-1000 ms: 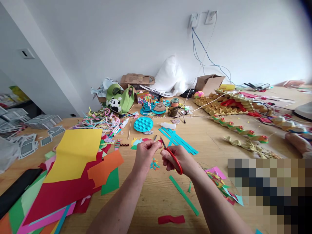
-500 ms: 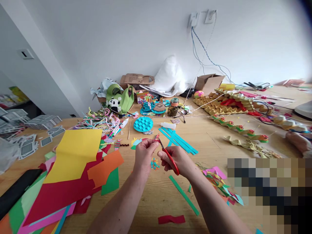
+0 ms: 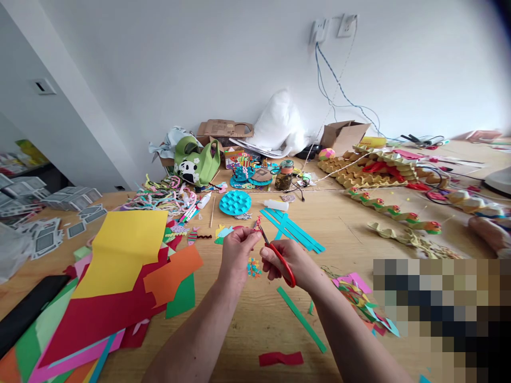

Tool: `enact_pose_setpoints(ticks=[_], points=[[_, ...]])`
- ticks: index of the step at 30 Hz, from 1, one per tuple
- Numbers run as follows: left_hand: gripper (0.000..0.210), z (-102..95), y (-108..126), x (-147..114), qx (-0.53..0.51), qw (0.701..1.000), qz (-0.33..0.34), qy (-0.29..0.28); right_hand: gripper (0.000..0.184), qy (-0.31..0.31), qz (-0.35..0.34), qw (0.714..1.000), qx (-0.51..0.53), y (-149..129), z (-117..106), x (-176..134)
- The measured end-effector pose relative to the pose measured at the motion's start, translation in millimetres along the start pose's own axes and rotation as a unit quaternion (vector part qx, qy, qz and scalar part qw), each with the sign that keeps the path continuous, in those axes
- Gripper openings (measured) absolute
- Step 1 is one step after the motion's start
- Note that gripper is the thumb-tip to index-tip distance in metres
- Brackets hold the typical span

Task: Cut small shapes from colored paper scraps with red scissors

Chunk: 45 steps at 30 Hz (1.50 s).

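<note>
My right hand (image 3: 281,259) is closed round the red handles of a pair of scissors (image 3: 286,268), whose blades point up and away to the left. Pinched in the fingertips of my left hand (image 3: 240,246) is a small piece of red paper (image 3: 256,226), mostly hidden by the fingers. The scissor tips are at this paper; whether the blades touch it is too small to tell. Under and between the hands lies a little pile of colourful paper bits (image 3: 254,268). Beyond them sits a round blue disc with a lattice pattern (image 3: 235,203).
Coloured paper sheets (image 3: 120,255) cover the left side. Blue strips (image 3: 297,231) and a white bottle (image 3: 276,205) lie ahead. A green strip (image 3: 301,319) and a red strip (image 3: 281,359) are nearer me. Paper scraps (image 3: 359,298) and egg cartons (image 3: 359,167) lie to the right.
The scissors and my right hand have shifted very slightly to the right. My left hand keeps its pinch on the red paper almost in place.
</note>
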State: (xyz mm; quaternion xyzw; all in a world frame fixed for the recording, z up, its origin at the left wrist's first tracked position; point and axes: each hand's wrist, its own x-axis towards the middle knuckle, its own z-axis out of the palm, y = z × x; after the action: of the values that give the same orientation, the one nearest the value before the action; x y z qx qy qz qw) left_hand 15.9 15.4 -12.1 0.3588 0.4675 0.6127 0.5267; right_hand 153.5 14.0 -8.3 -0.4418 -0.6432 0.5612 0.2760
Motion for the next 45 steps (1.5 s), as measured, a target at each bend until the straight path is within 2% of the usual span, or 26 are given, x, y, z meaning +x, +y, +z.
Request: enact_pose_setpoints(ticks=[10, 18, 33, 40, 45], points=[[0.015, -1.3, -1.9, 1.0, -0.003, 1.000, 0.001, -0.007, 0.053, 0.004, 0.015, 1.000, 0.004, -6.1, 0.4, -0.3], [0.016, 0.5, 1.9, -1.4, -0.026, 0.999, -0.025, -0.023, 0.053, 0.004, 0.022, 1.000, 0.014, -7.1, 1.3, -1.2], [0.011, -0.5, 3.1, -0.3, -0.013, 0.999, -0.014, -0.028, 0.053, -0.003, 0.028, 0.999, 0.016, -8.4, -0.6, -1.5], [0.011, -0.4, 5.2, 1.0, -0.015, 1.000, -0.012, -0.010, 0.050, -0.006, 0.025, 1.000, 0.014, -5.6, -0.4, -1.5], [0.012, -1.3, 5.7, 0.2, -0.003, 1.000, -0.007, -0.023, 0.050, -0.016, 0.026, 0.999, 0.020, -5.4, -2.1, -2.5]])
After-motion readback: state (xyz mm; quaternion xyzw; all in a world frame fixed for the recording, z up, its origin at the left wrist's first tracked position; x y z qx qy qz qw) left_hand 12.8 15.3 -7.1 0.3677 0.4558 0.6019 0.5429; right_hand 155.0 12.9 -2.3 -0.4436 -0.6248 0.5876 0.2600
